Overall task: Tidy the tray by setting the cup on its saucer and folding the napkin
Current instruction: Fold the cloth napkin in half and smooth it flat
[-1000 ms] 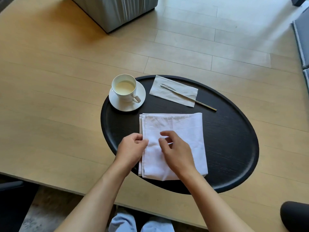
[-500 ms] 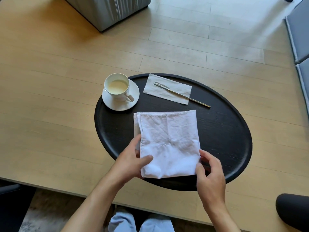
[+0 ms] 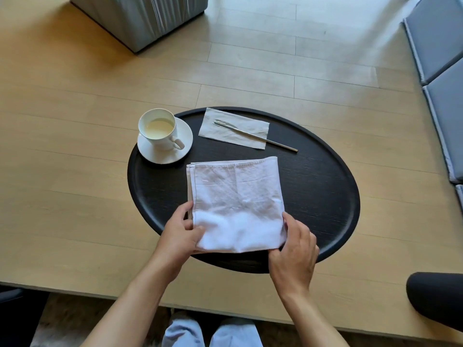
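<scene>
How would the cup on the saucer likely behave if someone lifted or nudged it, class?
The cup holds pale liquid, so it would probably slosh or spill if jerked. It looks like glazed ceramic: likely smooth, fairly heavy, breakable. It stands loose on the saucer, so a push may slide it.

A thin paper sheet (image 3: 234, 131) lies flat in the upper middle of the frame, a slim metal utensil (image 3: 255, 137) slanting across it with its handle end past the paper's right edge. All sits on the pale wooden table (image 3: 75, 156). A grey upholstered block (image 3: 147, 16) fills the upper left; blue-grey cushions (image 3: 441, 71) line the right edge
</scene>
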